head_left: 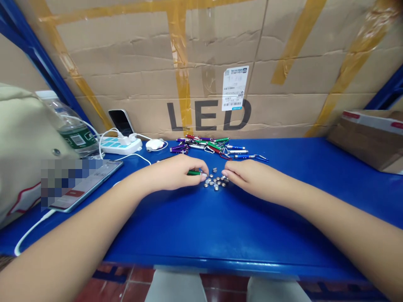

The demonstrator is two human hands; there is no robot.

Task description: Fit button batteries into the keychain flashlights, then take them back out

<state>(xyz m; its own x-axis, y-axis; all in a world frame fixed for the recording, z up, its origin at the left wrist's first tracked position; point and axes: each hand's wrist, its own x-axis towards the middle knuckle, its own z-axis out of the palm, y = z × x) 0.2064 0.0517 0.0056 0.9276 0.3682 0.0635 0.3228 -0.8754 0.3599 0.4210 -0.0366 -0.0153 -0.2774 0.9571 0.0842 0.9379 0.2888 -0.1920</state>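
My left hand (pixel 184 171) is closed around a green metal tube (pixel 194 172), whose silvery end points right. Below and between my hands, several small round silver button cells (pixel 216 182) lie scattered on the blue table (pixel 189 226). At their right edge my right hand (pixel 241 173) has its thumb and fingers pinched together on a small silvery piece, too small to name. Behind both hands lies a pile of coloured metal penlights (pixel 214 144) in purple, red, green, silver and blue, some with clips.
A large cardboard box (pixel 141 84) stands along the back. To the left are a beige bag (pixel 25 134), a plastic bottle (pixel 75 134), a power strip (pixel 116 145), white cables and a phone (pixel 91 184). A smaller carton (pixel 365 138) sits at the right.
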